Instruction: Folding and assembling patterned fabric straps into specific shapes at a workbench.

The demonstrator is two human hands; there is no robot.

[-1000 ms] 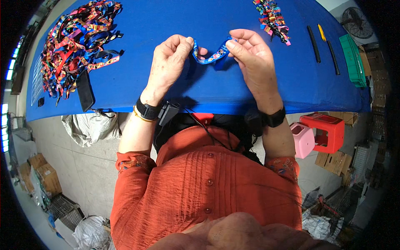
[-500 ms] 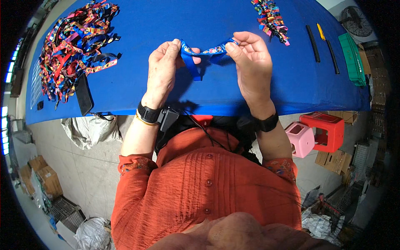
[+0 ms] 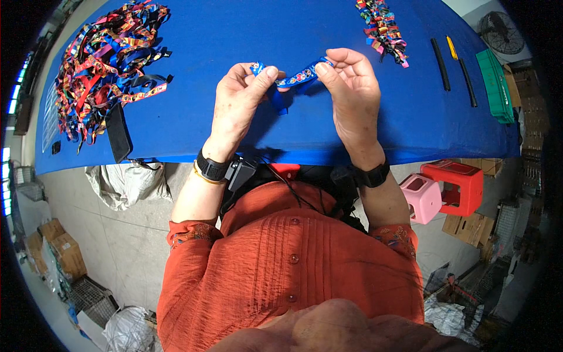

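At the frame's upper centre, the left hand and right hand both pinch one blue printed ribbon.

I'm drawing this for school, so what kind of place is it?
Probably a workshop: a big heap of patterned ribbons lies on a blue-covered table, with cardboard boxes off to the left.
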